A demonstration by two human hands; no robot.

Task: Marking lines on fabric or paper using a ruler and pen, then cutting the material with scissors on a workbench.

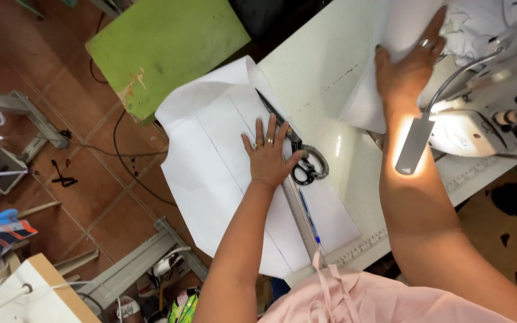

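A pink garment (pixel 366 299) fills the nearest edge of the view, with both bare arms reaching out over it. A blue pen (pixel 309 216) lies along a metal ruler (pixel 297 206) on the pale surface (pixel 312 72). The left hand (pixel 268 157) rests flat, fingers spread and grasping nothing, on a large sheet of white paper (pixel 210 173) that overhangs the surface's edge. Black-handled scissors (pixel 294 146) lie on the sheet, just beside that hand's fingers. Farther off, the right hand (pixel 408 66) presses flat, also released, on a second white sheet (pixel 369 101) near a sewing machine (pixel 498 107) with its lamp (pixel 415 143) lit. A green board (pixel 163 48) lies beyond the surface.
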